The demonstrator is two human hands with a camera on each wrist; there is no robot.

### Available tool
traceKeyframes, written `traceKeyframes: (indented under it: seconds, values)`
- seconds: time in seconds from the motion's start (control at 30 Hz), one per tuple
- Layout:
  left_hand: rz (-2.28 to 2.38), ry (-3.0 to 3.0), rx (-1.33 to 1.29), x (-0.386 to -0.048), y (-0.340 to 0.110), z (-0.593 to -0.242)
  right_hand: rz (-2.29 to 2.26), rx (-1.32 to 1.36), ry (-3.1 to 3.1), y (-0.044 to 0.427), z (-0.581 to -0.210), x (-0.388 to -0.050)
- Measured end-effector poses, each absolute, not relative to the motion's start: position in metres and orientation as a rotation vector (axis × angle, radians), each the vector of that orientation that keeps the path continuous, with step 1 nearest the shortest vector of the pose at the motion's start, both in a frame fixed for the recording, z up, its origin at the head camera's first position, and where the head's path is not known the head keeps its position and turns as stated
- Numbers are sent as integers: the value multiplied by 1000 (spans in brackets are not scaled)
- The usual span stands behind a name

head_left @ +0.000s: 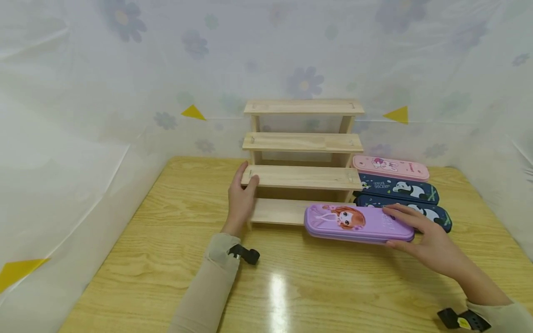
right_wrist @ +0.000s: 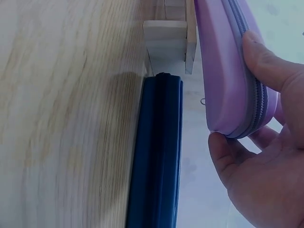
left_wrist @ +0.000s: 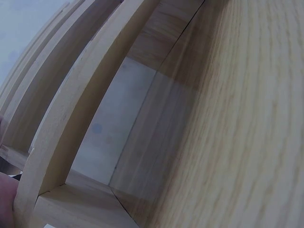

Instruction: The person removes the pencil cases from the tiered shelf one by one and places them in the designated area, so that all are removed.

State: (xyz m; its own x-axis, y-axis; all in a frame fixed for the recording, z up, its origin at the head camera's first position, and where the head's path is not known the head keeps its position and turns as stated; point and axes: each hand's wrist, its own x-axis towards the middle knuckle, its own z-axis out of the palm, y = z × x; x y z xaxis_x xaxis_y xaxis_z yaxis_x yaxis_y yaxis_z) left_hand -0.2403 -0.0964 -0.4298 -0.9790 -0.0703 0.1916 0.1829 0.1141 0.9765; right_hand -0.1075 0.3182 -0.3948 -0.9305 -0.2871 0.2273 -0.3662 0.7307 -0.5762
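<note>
A purple zippered pencil case [head_left: 376, 225] with a red-haired doll picture is held in my right hand [head_left: 429, 238] by its right end. Thumb on the near side and fingers over the far side grip it; the right wrist view shows its zipper [right_wrist: 259, 99]. The case is above the table, its left end in front of the lowest step of a wooden stepped shelf [head_left: 300, 176]. My left hand [head_left: 242, 196] grips the left end of the shelf's second step from the bottom, thumb on top. In the left wrist view the shelf boards [left_wrist: 90, 90] fill the left side, with little of the hand visible.
Right of the shelf lie a pink pencil case [head_left: 391, 167] with a rabbit and two dark blue panda pencil cases [head_left: 399, 188], side by side. The wood-grain table [head_left: 166, 259] runs up to a flowered white curtain [head_left: 258, 55] behind the shelf.
</note>
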Motion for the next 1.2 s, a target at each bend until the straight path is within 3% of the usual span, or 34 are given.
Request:
traceKeyframes:
  seconds: [0.23, 1.2]
  values:
    - [-1978, -2185, -119, -241, -97, -430, 961, 439, -2845, 331, -394, -99]
    - [-1962, -2203, -138, -239, -98, -425, 960, 474, -2826, 384, -409, -77]
